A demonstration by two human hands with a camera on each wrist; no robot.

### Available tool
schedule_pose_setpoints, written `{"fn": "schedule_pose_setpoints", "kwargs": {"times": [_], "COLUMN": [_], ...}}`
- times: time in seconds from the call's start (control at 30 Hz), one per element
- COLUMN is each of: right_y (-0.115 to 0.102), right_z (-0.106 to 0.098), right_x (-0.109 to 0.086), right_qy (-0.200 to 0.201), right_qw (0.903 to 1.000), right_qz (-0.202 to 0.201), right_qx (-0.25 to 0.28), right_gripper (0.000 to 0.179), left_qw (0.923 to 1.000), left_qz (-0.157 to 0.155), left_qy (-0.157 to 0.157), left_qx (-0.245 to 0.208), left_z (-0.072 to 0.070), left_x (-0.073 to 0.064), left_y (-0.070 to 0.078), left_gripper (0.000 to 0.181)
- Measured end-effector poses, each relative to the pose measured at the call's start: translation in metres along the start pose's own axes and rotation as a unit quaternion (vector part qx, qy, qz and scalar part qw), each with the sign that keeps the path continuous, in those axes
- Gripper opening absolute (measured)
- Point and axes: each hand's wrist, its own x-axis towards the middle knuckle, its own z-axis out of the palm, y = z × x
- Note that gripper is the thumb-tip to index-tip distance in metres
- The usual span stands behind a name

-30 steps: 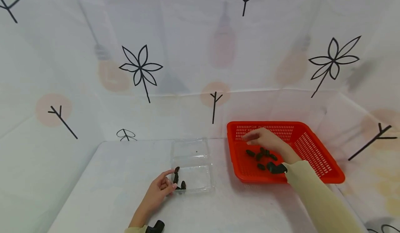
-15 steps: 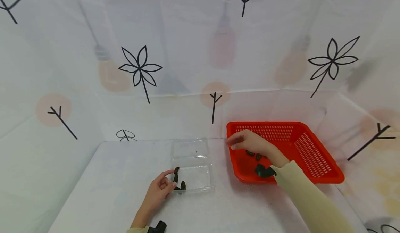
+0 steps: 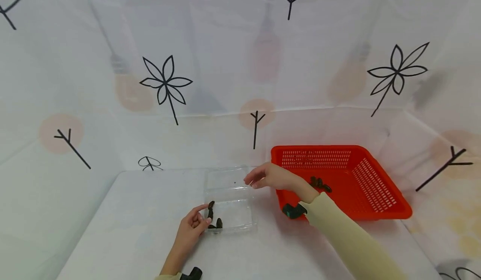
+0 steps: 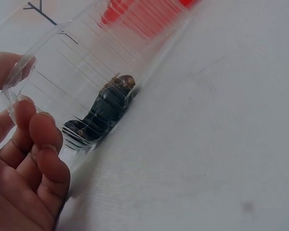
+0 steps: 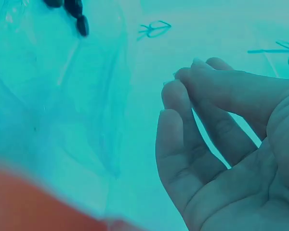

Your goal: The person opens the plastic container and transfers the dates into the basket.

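My left hand (image 3: 189,229) pinches the near-left rim of a clear plastic box (image 3: 236,214) that lies with its lid folded back. Inside, along that left side, are several dark oblong pieces (image 3: 219,223); up close in the left wrist view, a dark piece (image 4: 108,106) has a ridged surface and a brown end. Over the right edge of the lid hovers my right hand (image 3: 276,177), between basket and box. Its thumb and fingertips meet in the right wrist view; I cannot tell whether something small is between them.
At the right stands a red plastic basket (image 3: 375,192) with slotted walls, and a few more dark pieces (image 3: 319,183) lie on its floor. A white cloth covers the table (image 3: 150,213). Patterned white sheeting (image 3: 221,84) rises close behind and at both sides.
My right hand has moved left, from over the red basket to over the lid's right edge. The left hand has stayed at the box's rim.
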Motion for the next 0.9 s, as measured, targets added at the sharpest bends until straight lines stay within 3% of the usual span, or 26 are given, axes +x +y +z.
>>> {"fn": "schedule_pose_setpoints", "kwargs": {"times": [0.4,0.7,0.9], "right_y": [0.002,0.005,0.005], "right_z": [0.038,0.068,0.084], "right_x": [0.038,0.056,0.066], "right_qy": [-0.047,-0.08,-0.111], "right_qw": [0.9986,0.9959,0.9923], "right_qz": [0.018,0.032,0.047], "right_qx": [-0.016,-0.028,-0.028], "right_gripper": [0.025,0.025,0.025], "left_qw": [0.9991,0.9986,0.9984], "left_qz": [-0.004,-0.021,-0.011], "left_qy": [-0.028,-0.044,-0.049], "left_qx": [-0.032,-0.021,-0.025], "left_z": [-0.002,-0.002,-0.003], "left_x": [0.0,-0.001,0.0], "left_y": [0.0,0.002,-0.004], "left_gripper": [0.045,0.045,0.049]}}
